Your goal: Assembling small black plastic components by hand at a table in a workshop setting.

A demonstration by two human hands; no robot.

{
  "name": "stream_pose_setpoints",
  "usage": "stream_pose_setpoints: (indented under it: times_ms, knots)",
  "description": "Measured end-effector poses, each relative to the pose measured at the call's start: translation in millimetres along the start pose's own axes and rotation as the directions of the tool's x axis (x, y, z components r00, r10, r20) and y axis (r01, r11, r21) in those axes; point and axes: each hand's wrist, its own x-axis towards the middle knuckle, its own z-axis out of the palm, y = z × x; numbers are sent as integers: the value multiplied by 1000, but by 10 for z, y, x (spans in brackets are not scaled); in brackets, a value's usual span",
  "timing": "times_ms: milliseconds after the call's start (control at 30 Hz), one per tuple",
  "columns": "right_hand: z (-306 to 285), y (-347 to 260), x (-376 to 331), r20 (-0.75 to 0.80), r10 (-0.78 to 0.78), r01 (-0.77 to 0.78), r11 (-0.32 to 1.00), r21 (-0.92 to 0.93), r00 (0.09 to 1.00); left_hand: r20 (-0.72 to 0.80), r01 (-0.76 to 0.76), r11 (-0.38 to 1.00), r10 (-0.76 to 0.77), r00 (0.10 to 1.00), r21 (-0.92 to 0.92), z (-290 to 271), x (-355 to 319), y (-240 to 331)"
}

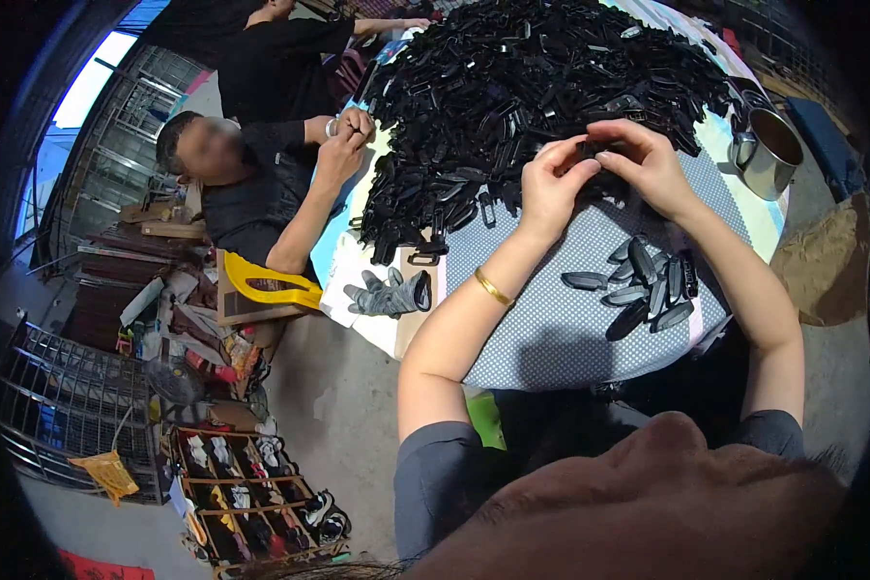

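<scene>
My left hand and my right hand meet at the near edge of a large heap of black plastic parts. Thumbs and fingertips of both close on a small black plastic part, mostly hidden by the fingers and dark against the heap. A gold bangle circles my left wrist. Between my forearms, a small group of long oval black parts lies loose on the dotted table cover.
A metal mug stands at the table's right edge. Left of my forearm lie a grey glove and a yellow plastic handle-like piece. A co-worker sits at the left, hands together; another person stands behind. A shoe rack is lower left.
</scene>
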Motion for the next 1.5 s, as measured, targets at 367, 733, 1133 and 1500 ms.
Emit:
stream_pose_setpoints:
  times_ms: [367, 733, 1133, 1500]
  knots:
    - [56, 58, -32, -127, -13, 10, 1000, -28, 992, 94, 266, 922, -249, 964, -282, 39, -39, -17]
    - [165, -33, -76, -134, -176, 140, 960, -242, 975, 18, 226, 924, -232, 973, -309, -64, -6, 125]
    - [72, -4, -72, 39, -340, 312, 805, -504, 940, 12, 207, 974, -206, 978, -88, -77, -36, 114]
    - [38, -53, -51, 24, 59, -51, 962, -267, 998, 112, 180, 882, -145, 983, -436, -99, -6, 221]
